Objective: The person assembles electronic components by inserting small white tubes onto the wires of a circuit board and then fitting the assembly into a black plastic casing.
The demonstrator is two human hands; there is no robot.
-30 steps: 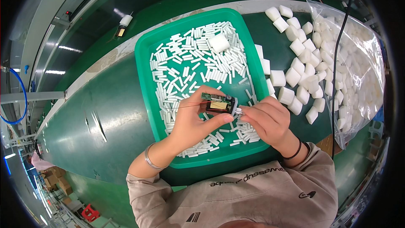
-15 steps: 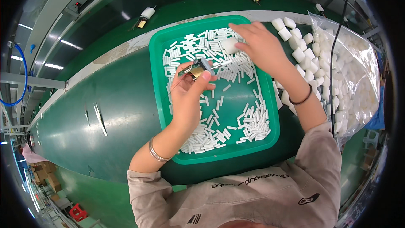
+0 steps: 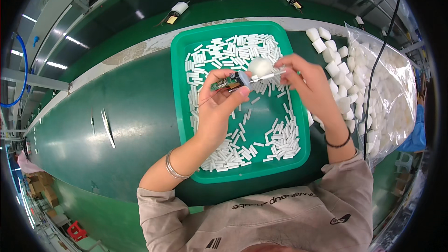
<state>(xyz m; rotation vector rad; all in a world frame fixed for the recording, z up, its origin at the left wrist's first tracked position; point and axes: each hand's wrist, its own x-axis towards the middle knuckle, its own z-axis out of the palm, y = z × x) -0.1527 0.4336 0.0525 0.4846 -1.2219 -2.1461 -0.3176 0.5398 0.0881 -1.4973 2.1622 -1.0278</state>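
Observation:
My left hand (image 3: 217, 107) is closed around a small electronic assembly with a green circuit board (image 3: 221, 84) and a rounded grey end cap (image 3: 244, 79). A thin white tube (image 3: 267, 76) juts from the cap toward the right. At the tube's far end, my right hand (image 3: 305, 81) has its fingertips pinched together, slightly blurred. Just behind the tube is a thick white plug (image 3: 260, 66); whether my right fingers touch it, I cannot tell. Both hands are over a green tray (image 3: 179, 112) strewn with short white tubes (image 3: 282, 137).
Right of the tray, white plugs (image 3: 344, 80) spill from a clear plastic bag (image 3: 394, 95), with a black cable (image 3: 373, 72) across it. Metal tweezers (image 3: 108, 128) lie on the left tabletop. Similar assemblies (image 3: 176, 12) sit on the green surface beyond the table's edge.
My right hand has come down and nearer to me, to the end of the tube. The thick plug is lower too. My left hand has turned the assembly, and the assemblies beyond have shifted right.

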